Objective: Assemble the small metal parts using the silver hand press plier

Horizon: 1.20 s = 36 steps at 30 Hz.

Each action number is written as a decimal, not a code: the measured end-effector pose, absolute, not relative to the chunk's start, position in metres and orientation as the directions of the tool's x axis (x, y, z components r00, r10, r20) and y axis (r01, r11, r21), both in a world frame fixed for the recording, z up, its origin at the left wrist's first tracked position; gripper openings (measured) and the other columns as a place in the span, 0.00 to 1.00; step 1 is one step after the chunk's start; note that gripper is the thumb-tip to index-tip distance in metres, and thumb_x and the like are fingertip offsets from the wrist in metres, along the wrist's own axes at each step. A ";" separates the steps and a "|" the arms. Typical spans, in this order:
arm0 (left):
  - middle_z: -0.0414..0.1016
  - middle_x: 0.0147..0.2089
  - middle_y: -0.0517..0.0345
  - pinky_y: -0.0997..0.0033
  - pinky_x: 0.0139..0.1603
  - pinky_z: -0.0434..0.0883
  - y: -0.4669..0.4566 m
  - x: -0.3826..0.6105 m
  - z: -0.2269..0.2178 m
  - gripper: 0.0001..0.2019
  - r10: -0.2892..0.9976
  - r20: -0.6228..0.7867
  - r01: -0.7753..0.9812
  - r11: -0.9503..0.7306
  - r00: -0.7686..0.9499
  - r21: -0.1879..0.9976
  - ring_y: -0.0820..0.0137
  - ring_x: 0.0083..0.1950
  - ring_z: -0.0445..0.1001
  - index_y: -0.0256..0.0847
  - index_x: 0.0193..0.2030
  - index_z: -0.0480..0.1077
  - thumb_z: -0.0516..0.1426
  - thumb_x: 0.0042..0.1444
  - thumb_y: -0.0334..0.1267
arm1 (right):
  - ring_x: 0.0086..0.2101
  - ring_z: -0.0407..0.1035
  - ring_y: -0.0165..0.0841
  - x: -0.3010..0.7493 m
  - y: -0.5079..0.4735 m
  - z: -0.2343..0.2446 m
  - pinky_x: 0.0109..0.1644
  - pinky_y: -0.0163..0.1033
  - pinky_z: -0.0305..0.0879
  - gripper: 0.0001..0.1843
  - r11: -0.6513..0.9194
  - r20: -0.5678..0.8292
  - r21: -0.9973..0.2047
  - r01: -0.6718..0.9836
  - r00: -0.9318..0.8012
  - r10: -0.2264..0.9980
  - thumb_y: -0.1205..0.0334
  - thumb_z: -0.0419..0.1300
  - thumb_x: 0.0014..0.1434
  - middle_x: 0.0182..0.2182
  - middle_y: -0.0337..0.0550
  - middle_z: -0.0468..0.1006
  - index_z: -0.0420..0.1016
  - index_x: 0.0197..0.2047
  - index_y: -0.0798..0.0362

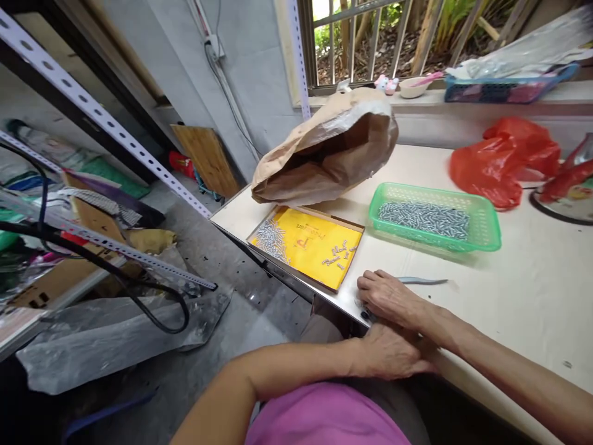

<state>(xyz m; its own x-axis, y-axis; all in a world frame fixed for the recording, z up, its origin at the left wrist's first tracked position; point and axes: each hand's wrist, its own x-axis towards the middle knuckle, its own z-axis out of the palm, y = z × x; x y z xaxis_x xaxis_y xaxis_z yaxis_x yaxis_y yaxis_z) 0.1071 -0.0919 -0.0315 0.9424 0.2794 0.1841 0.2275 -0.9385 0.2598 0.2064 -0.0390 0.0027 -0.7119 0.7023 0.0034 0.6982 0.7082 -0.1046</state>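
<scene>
My right hand point(391, 300) is at the table's front edge, its fingers curled down around something I cannot make out. Small dark bits show just below its fingertips. Just under it, my left hand point(389, 351) crosses close to the right wrist; its fingers are mostly hidden. Beside the right hand lies a slim blue-grey tool point(422, 281), like tweezers. To the left is a shallow tray point(340, 285) with a yellow lining. Small silver metal pins point(272, 240) are heaped at its left end, several loose ones at its right. More fill a green plastic basket point(482, 232).
A large brown paper bag point(324, 154) lies behind the tray, its mouth toward me. At the back right are a red plastic bag point(503, 164) and a round-based object point(567, 198). A perforated metal post point(115, 117) slants across the left, above a cluttered floor.
</scene>
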 end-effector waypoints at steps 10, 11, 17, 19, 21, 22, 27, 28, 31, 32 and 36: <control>0.75 0.34 0.52 0.66 0.40 0.64 -0.006 -0.021 0.038 0.13 0.735 0.253 0.729 -0.671 0.630 0.136 0.66 0.38 0.68 0.38 0.35 0.75 0.50 0.64 0.36 | 0.32 0.70 0.33 0.279 -0.003 0.073 0.39 0.40 0.66 0.07 0.298 0.602 -0.432 0.851 0.026 0.798 0.56 0.56 0.60 0.32 0.41 0.76 0.70 0.37 0.50; 0.75 0.36 0.51 0.66 0.40 0.64 0.015 -0.040 0.044 0.12 0.836 0.219 0.837 -0.535 0.504 0.116 0.65 0.40 0.68 0.38 0.35 0.75 0.52 0.63 0.37 | 0.32 0.71 0.35 0.296 0.005 0.079 0.40 0.42 0.66 0.09 0.212 0.604 -0.440 0.873 0.113 0.789 0.54 0.56 0.60 0.32 0.43 0.76 0.71 0.38 0.50; 0.76 0.41 0.49 0.67 0.44 0.66 0.089 -0.098 0.043 0.10 0.969 -0.059 0.971 -0.239 0.240 0.032 0.61 0.48 0.69 0.37 0.37 0.78 0.55 0.59 0.39 | 0.43 0.67 0.52 0.346 0.010 0.058 0.43 0.55 0.63 0.28 0.133 0.402 -0.208 0.969 -0.039 0.915 0.41 0.41 0.64 0.40 0.57 0.71 0.69 0.52 0.50; 0.76 0.42 0.48 0.67 0.44 0.67 0.092 -0.098 0.039 0.11 0.965 -0.089 0.969 -0.249 0.248 0.006 0.60 0.50 0.69 0.37 0.38 0.78 0.55 0.59 0.39 | 0.45 0.67 0.49 0.339 -0.012 0.045 0.44 0.52 0.65 0.26 0.141 0.387 -0.222 0.965 -0.046 0.921 0.44 0.42 0.65 0.43 0.56 0.71 0.68 0.54 0.49; 0.76 0.43 0.46 0.66 0.46 0.67 0.093 -0.093 0.037 0.11 0.965 -0.112 0.970 -0.240 0.237 -0.020 0.58 0.52 0.69 0.37 0.39 0.78 0.56 0.57 0.39 | 0.44 0.69 0.45 0.326 -0.041 0.034 0.44 0.48 0.67 0.22 0.163 0.377 -0.263 0.951 -0.054 0.925 0.45 0.46 0.65 0.44 0.52 0.73 0.69 0.52 0.48; 0.76 0.44 0.45 0.65 0.46 0.68 0.094 -0.090 0.037 0.11 0.968 -0.127 0.975 -0.220 0.214 -0.031 0.57 0.53 0.69 0.36 0.39 0.78 0.56 0.56 0.38 | 0.43 0.70 0.42 0.320 -0.056 0.028 0.44 0.46 0.68 0.21 0.178 0.363 -0.296 0.938 -0.062 0.930 0.45 0.47 0.65 0.44 0.50 0.73 0.70 0.50 0.48; 0.77 0.42 0.39 0.62 0.46 0.68 0.104 -0.079 0.041 0.12 0.975 -0.183 0.990 -0.134 0.126 -0.031 0.53 0.52 0.72 0.32 0.40 0.78 0.56 0.50 0.31 | 0.39 0.74 0.35 0.290 -0.123 0.007 0.42 0.39 0.71 0.18 0.141 0.162 -0.481 0.865 -0.070 0.984 0.48 0.48 0.65 0.45 0.46 0.74 0.72 0.46 0.47; 0.77 0.41 0.39 0.63 0.45 0.68 0.106 -0.080 0.041 0.12 0.975 -0.184 0.991 -0.134 0.129 -0.018 0.53 0.50 0.73 0.32 0.40 0.78 0.56 0.49 0.30 | 0.39 0.74 0.35 0.285 -0.132 0.004 0.41 0.38 0.71 0.18 0.120 0.126 -0.501 0.857 -0.066 0.990 0.48 0.47 0.66 0.44 0.45 0.74 0.72 0.46 0.47; 0.79 0.38 0.44 0.66 0.42 0.68 0.112 -0.086 0.041 0.11 0.972 -0.190 0.990 -0.132 0.139 0.050 0.58 0.44 0.75 0.34 0.37 0.78 0.56 0.48 0.31 | 0.37 0.75 0.34 0.271 -0.146 -0.003 0.36 0.36 0.72 0.19 0.092 0.072 -0.507 0.857 -0.064 0.995 0.47 0.46 0.66 0.43 0.46 0.74 0.72 0.48 0.47; 0.79 0.37 0.47 0.69 0.41 0.68 0.114 -0.089 0.042 0.10 0.971 -0.191 0.988 -0.132 0.146 0.082 0.60 0.43 0.75 0.35 0.35 0.78 0.57 0.48 0.32 | 0.36 0.75 0.33 0.267 -0.147 -0.005 0.35 0.36 0.72 0.20 0.090 0.068 -0.494 0.865 -0.065 0.996 0.47 0.46 0.66 0.43 0.45 0.74 0.72 0.49 0.47; 0.78 0.30 0.56 0.75 0.35 0.66 0.118 -0.103 0.049 0.08 0.974 -0.177 0.974 -0.104 0.141 0.204 0.69 0.34 0.74 0.37 0.31 0.77 0.57 0.49 0.36 | 0.34 0.74 0.32 0.263 -0.147 -0.017 0.30 0.36 0.70 0.19 0.107 0.062 -0.407 0.907 -0.090 0.994 0.49 0.45 0.67 0.42 0.44 0.73 0.69 0.52 0.47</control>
